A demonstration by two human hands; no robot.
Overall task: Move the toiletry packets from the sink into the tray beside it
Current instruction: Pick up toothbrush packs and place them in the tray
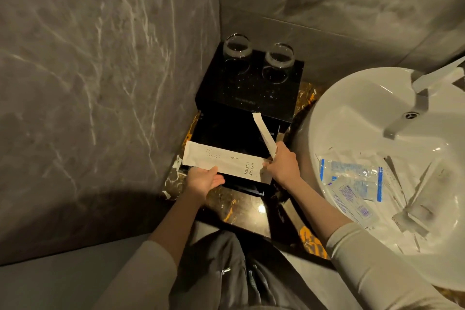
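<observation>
The white sink (357, 118) takes up the right of the counter, and most of the job still lies in it: clear plastic toiletry packets (352, 178) with blue print sit heaped in the basin, beside some pale wrappers I can't quite make out in the glare. To its left, tight in the corner of the marble walls, stands the black tray (226, 131), an open well in front and a raised lid-like shelf behind carrying two upturned glasses (237, 51), so the only free room for packets is that front well.

Across the well's near edge lies a long white toothbrush packet (224, 161), laid crosswise because it is nearly as wide as the tray. The left hand (202, 180) supports it from below with fingers mostly straight, thumb lightly on top, squaring it up I think. The right hand (283, 165) touches its other end while pinching a slimmer white packet (264, 133) that sticks upward over the tray, apparently next to go down.
</observation>
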